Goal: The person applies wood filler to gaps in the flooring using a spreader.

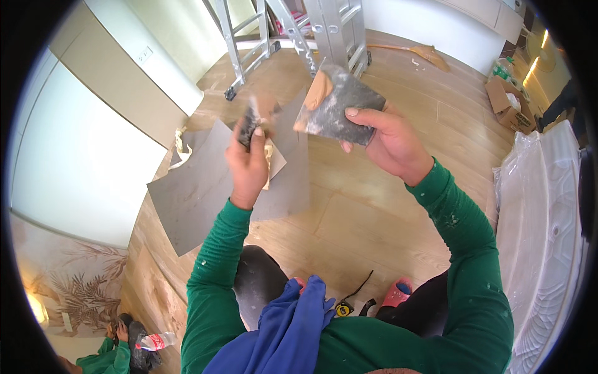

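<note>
My right hand (395,140) grips a dark, flat, roughly square plate (352,103), thumb on top. A lump of tan putty (318,90) sits on the plate's left corner, and pale smears mark its surface. To the left, my left hand (248,165) is closed around a dark putty knife (250,124). Motion blurs the knife's upper end, where something tan shows. The two tools are apart, held up over the floor. Beneath my left hand, a small pale sheet with a yellowish strip (268,168) lies on a large grey sheet (193,199).
An aluminium ladder (330,37) stands ahead, with a broom (430,56) right of it. A cardboard box (507,103) and a plastic-wrapped panel (536,224) are at right. A tape measure (343,309) lies near my feet. At lower left are a bottle (156,341) and a person's green sleeve (118,358).
</note>
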A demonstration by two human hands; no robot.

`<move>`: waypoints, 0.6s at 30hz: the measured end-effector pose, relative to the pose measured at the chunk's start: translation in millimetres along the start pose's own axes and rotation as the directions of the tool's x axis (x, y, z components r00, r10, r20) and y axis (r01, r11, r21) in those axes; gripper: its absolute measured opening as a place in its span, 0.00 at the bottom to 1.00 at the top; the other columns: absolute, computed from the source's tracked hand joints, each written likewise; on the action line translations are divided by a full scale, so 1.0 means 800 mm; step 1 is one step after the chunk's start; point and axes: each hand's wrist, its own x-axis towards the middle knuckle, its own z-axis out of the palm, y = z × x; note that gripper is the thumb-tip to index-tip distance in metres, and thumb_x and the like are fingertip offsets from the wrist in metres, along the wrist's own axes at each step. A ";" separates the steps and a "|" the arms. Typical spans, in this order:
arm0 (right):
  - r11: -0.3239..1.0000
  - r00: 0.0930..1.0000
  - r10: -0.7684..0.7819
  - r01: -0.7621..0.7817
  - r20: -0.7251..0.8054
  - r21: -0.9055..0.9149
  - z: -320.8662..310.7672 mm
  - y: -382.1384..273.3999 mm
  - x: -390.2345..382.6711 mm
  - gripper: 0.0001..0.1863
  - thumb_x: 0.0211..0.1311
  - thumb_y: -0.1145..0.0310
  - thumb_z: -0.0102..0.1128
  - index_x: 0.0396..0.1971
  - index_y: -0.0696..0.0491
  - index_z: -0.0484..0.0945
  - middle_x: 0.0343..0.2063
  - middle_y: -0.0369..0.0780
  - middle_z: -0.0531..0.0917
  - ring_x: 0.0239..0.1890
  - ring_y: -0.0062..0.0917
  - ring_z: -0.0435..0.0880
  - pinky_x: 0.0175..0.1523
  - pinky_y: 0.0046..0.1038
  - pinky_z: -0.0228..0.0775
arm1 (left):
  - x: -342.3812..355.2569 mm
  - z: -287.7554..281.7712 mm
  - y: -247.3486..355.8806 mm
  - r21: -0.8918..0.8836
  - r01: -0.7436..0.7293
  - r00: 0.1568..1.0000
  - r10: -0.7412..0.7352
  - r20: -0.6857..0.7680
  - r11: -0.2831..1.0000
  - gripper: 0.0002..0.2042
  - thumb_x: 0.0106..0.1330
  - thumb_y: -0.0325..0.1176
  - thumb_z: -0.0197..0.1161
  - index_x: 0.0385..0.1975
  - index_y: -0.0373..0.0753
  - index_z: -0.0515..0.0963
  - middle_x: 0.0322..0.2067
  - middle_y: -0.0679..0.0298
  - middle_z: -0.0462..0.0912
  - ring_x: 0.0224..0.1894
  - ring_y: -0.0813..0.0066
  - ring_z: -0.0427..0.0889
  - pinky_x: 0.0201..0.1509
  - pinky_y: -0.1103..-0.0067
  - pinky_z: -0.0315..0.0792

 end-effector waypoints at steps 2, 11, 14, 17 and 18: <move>0.951 0.982 -0.184 0.171 -0.028 -0.257 -0.023 -0.009 -0.008 0.17 0.69 0.77 0.53 0.56 0.58 0.74 0.42 0.40 0.84 0.34 0.27 0.82 0.39 0.33 0.77 | 0.007 0.029 0.037 -0.425 0.374 0.924 -0.371 0.094 0.824 0.13 0.72 0.26 0.51 0.51 0.27 0.74 0.43 0.55 0.85 0.42 0.64 0.87 0.45 0.69 0.84; 0.008 0.810 -0.434 0.441 0.394 -0.898 -0.070 -0.009 -0.038 0.38 0.53 0.87 0.52 0.66 0.43 0.71 0.60 0.44 0.74 0.53 0.42 0.79 0.56 0.35 0.75 | -0.015 0.128 0.091 -0.675 0.561 0.774 -0.593 0.222 0.479 0.12 0.73 0.29 0.51 0.51 0.31 0.73 0.46 0.57 0.82 0.45 0.66 0.84 0.39 0.67 0.84; -0.255 0.861 -0.282 0.358 0.423 -0.898 -0.132 -0.009 -0.048 0.31 0.60 0.84 0.51 0.64 0.46 0.72 0.53 0.45 0.80 0.46 0.38 0.83 0.51 0.36 0.77 | -0.005 0.140 0.095 -0.643 0.420 0.893 -0.418 0.167 0.641 0.13 0.73 0.27 0.52 0.53 0.30 0.72 0.48 0.56 0.81 0.46 0.67 0.83 0.41 0.70 0.83; 0.520 0.954 -0.209 -0.077 -0.214 -0.851 -0.144 -0.017 -0.056 0.25 0.65 0.78 0.50 0.63 0.49 0.73 0.41 0.44 0.85 0.38 0.32 0.84 0.44 0.35 0.77 | -0.001 0.161 0.070 -0.399 0.008 0.999 0.006 0.033 0.917 0.15 0.74 0.25 0.51 0.57 0.27 0.69 0.49 0.54 0.81 0.45 0.68 0.83 0.46 0.75 0.80; 0.839 0.970 -0.076 -0.063 -0.232 -0.540 -0.149 -0.017 -0.054 0.24 0.67 0.77 0.51 0.62 0.50 0.73 0.37 0.44 0.85 0.35 0.31 0.84 0.42 0.35 0.77 | -0.006 0.170 0.046 -0.266 -0.157 0.985 0.170 0.025 0.951 0.16 0.74 0.25 0.50 0.59 0.26 0.68 0.49 0.54 0.81 0.44 0.68 0.84 0.48 0.77 0.79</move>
